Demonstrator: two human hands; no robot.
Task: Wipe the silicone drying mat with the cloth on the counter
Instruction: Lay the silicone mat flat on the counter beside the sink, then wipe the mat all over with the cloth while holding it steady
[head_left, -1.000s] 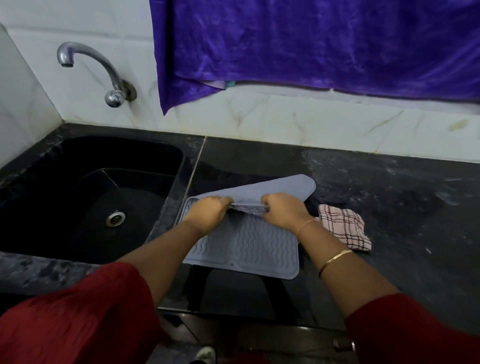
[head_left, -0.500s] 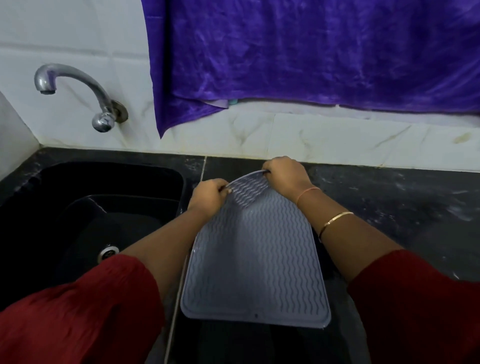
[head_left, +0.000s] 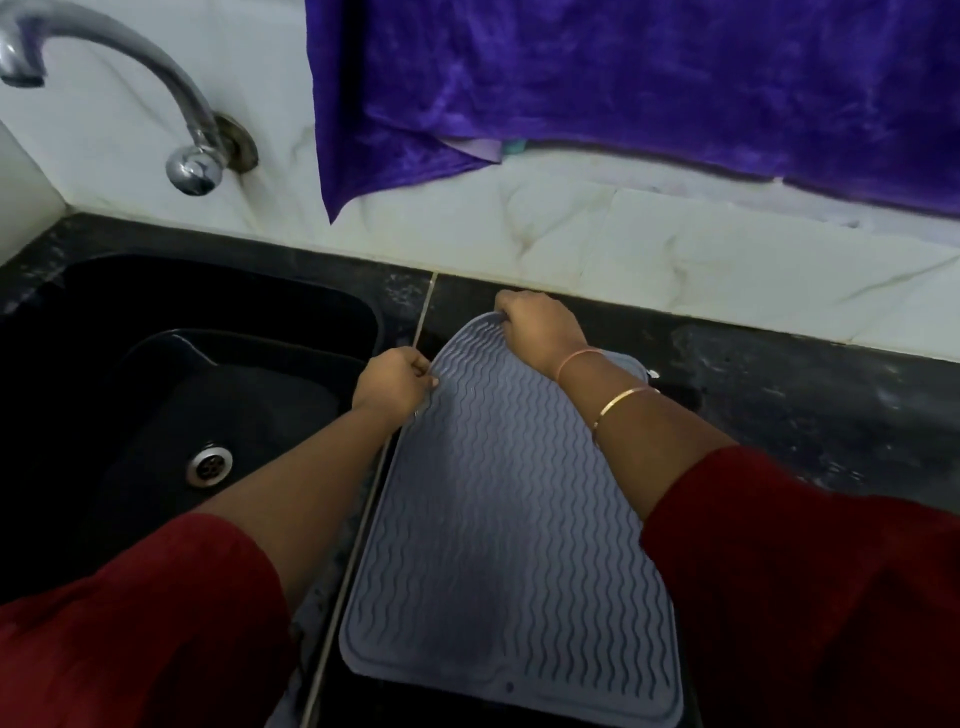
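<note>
While I watch, left hand (head_left: 397, 383) and right hand (head_left: 540, 332) pinch the mat's (head_left: 498, 519) far edge on the counter (head_left: 779, 384) | risk: cloth unseen; released edge may curl.

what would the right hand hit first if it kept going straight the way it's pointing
The right hand, gripping the mat's far edge, points toward the back wall. Only a narrow strip of dark counter lies ahead, so it would probably meet the white marble backsplash first.
</note>
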